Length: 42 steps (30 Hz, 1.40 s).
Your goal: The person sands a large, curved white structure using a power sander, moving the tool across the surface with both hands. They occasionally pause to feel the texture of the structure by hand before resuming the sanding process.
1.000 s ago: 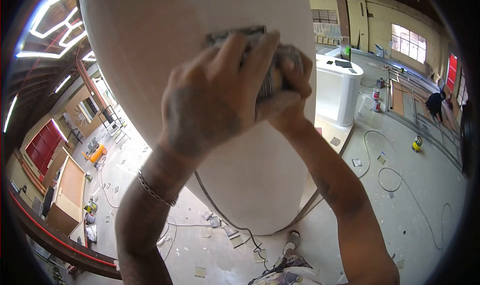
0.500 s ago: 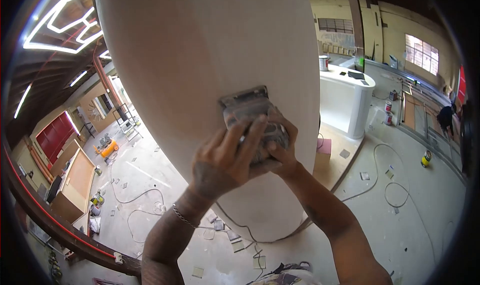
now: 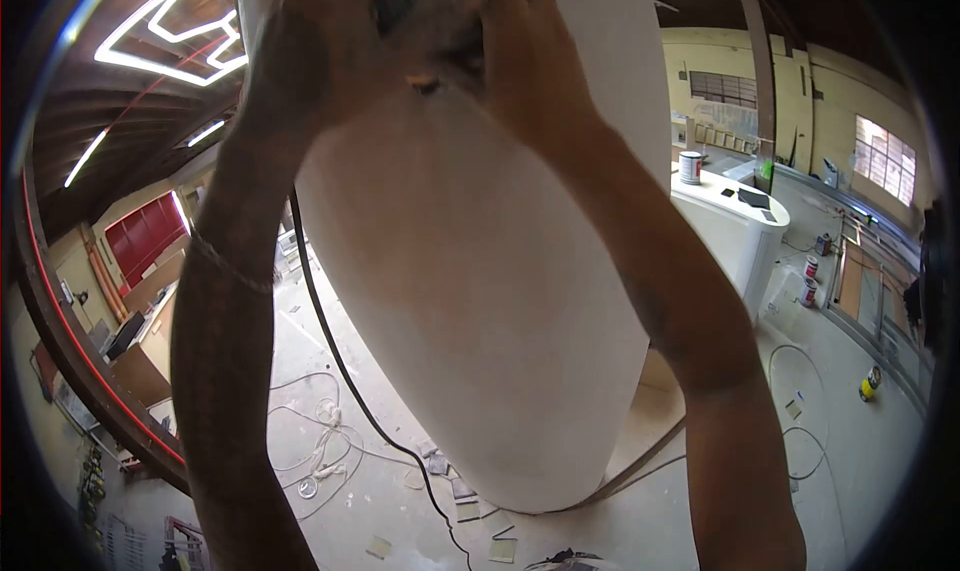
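Fingers of left hand (image 3: 345,56) and right hand (image 3: 530,56) grip the dark tool (image 3: 394,3) between them, before the pale panel (image 3: 455,271), whose long axis runs vertically.

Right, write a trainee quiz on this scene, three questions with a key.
1. Which wears the bracelet at its wrist, the left hand or the right hand?
2. True or false: a can stands on the white counter.
3. The hands are raised before: a) a brick wall; b) a pale curved surface; c) a glass tank.

Key: 1. the left hand; 2. true; 3. b.
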Each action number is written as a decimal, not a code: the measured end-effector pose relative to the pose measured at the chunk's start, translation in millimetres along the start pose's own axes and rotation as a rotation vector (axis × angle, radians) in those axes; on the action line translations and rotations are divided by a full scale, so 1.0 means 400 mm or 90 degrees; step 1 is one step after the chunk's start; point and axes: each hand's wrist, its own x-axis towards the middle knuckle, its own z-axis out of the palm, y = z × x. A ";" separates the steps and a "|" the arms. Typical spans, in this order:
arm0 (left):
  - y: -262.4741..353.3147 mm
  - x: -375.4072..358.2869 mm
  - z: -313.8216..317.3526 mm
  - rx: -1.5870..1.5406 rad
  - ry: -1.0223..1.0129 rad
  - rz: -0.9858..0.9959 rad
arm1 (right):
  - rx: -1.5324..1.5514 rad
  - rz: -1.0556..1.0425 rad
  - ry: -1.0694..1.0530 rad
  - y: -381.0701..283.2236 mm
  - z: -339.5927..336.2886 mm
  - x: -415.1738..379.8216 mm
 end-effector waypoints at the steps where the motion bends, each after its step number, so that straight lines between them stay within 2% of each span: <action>1: -0.014 0.031 -0.010 0.010 -0.015 -0.012 | -0.001 -0.018 -0.005 0.009 -0.002 0.035; 3: -0.033 0.084 -0.030 -0.035 -0.080 -0.093 | 0.004 -0.042 0.068 0.011 0.008 0.092; 5: -0.128 0.115 -0.001 -0.067 -0.010 0.002 | 0.008 -0.073 0.100 0.033 0.022 0.146; 8: -0.118 0.153 -0.017 -0.182 -0.041 -0.028 | 0.035 -0.069 0.123 0.031 0.026 0.196; 11: -0.098 0.141 -0.010 -0.315 -0.063 -0.116 | 0.054 -0.045 0.127 0.026 0.027 0.158; 12: -0.075 0.138 -0.011 -0.293 -0.075 -0.151 | 0.057 -0.037 0.129 0.019 0.025 0.144; 14: 0.041 0.104 -0.020 -0.258 -0.038 -0.299 | 0.050 -0.016 0.118 -0.006 0.016 0.090; 16: 0.057 0.059 -0.004 -0.022 -0.095 -0.290 | 0.063 -0.033 0.135 -0.017 0.016 0.040; 18: -0.006 -0.031 0.031 0.400 -0.246 -0.103 | 0.089 -0.056 0.152 -0.021 0.027 -0.019; 21: 0.104 -0.087 -0.014 0.210 -0.209 -0.276 | 0.091 -0.014 0.099 -0.055 0.006 -0.109; 24: 0.234 -0.129 0.004 -0.006 -0.035 -0.211 | 0.073 0.080 0.117 -0.110 0.002 -0.214; 27: 0.330 -0.176 -0.002 -0.121 -0.034 -0.373 | 0.112 0.070 0.146 -0.133 0.005 -0.303; 28: 0.348 -0.201 -0.003 -0.118 -0.034 -0.363 | 0.111 0.084 0.136 -0.151 -0.007 -0.326; 30: 0.377 -0.254 -0.003 -0.111 -0.036 -0.341 | 0.260 0.310 0.074 -0.198 -0.033 -0.353; 33: 0.431 -0.321 -0.017 -0.094 -0.062 -0.376 | 0.336 0.372 0.006 -0.234 -0.051 -0.428; 36: 0.473 -0.399 -0.017 -0.098 -0.047 -0.386 | 0.195 0.196 0.028 -0.257 -0.012 -0.542; 38: 0.504 -0.432 -0.026 -0.084 -0.072 -0.378 | 0.128 0.176 0.035 -0.289 -0.004 -0.592; 42: 0.565 -0.507 -0.030 -0.066 -0.092 -0.361 | 0.151 0.186 -0.033 -0.315 -0.029 -0.677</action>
